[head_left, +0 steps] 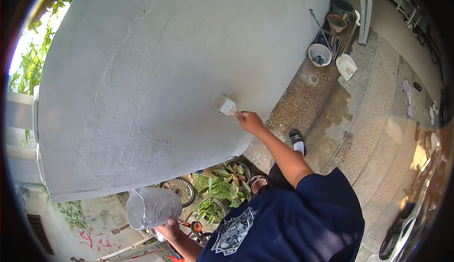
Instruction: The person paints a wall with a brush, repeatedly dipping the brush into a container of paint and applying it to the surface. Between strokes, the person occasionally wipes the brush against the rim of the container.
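Note:
My right hand (pixel 250 122) is closed round the handle of a wide paintbrush (pixel 228 106), its pale, splayed bristles against the grey wall (pixel 189 63). The wall around the brush looks smooth, while rough, ridged patches mark it further left. Below the wall's lower edge, my left hand (pixel 170 230) grips a grey, paint-smeared bucket (pixel 158 207) from underneath and the side. What the bucket holds is hidden from this angle.
Potted plants (pixel 231 181) and a bicycle wheel (pixel 182 191) are below the wall. On the speckled ledge (pixel 295 103) at right stand a white basin (pixel 319 53), brown pot (pixel 336 22) and dark bucket (pixel 341 6), beside a white dustpan (pixel 346 67). Steps (pixel 364 115) run alongside.

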A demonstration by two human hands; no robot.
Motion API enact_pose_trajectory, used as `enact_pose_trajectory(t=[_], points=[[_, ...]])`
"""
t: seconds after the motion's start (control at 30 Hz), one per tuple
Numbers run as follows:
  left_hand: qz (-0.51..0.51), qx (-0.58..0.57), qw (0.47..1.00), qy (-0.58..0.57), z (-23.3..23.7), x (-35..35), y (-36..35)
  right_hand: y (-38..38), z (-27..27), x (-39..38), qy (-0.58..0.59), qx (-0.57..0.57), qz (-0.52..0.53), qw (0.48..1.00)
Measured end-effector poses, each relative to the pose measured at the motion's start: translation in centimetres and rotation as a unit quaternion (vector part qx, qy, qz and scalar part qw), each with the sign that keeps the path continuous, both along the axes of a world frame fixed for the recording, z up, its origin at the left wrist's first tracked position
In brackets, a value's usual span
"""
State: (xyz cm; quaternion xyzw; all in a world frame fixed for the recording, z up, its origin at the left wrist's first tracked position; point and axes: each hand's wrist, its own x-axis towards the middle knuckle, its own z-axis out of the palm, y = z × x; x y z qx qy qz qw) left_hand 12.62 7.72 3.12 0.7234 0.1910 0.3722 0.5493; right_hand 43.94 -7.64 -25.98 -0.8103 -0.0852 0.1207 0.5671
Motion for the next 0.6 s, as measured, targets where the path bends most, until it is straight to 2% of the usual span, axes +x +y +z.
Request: enact_pose_trajectory(t=[0.03, 0.1, 0.13, 0.2, 0.27, 0.33, 0.37, 0.47, 0.53, 0.6], points=[[0.024, -0.013, 1.000, 0.006, -0.2, -1.0, 0.0, -1.2, -2.9, 1.1, 0.122, -0.049, 0.042, 0.990], [0.061, -0.016, 0.998, 0.011, -0.9, -3.0, 0.3, -3.3, -7.5, 2.9, 0.201, -0.193, 0.037, 0.960], [0.060, -0.014, 0.998, 0.008, -0.9, -3.6, 0.2, -3.8, -9.7, 3.0, 0.198, -0.190, 0.037, 0.961], [0.060, -0.005, 0.998, 0.032, -0.9, -4.3, 0.0, -3.8, -12.4, 3.6, 0.209, -0.265, -0.033, 0.941], [0.064, 0.015, 0.998, 0.017, -1.3, -4.6, 0.2, -1.8, -8.1, 3.8, 0.199, -0.237, -0.017, 0.951], [0.122, 0.009, 0.992, 0.021, -0.8, -4.1, -0.8, -1.2, -0.9, 2.7, 0.169, -0.175, -0.016, 0.970], [0.080, -0.005, 0.997, 0.014, -1.3, -5.0, 0.1, -1.0, 2.2, 1.7, 0.149, -0.143, -0.013, 0.978], [0.045, -0.039, 0.998, 0.020, -1.3, -3.8, 0.0, -1.2, 10.9, -0.5, 0.036, -0.089, -0.001, 0.995], [0.017, -0.044, 0.999, 0.015, -1.1, -1.7, -0.6, -1.7, 14.5, -1.0, 0.005, -0.019, 0.026, 0.999], [-0.026, -0.063, 0.997, -0.032, -1.1, 0.2, -1.2, -2.2, 18.6, -2.0, -0.015, 0.098, 0.060, 0.993]])
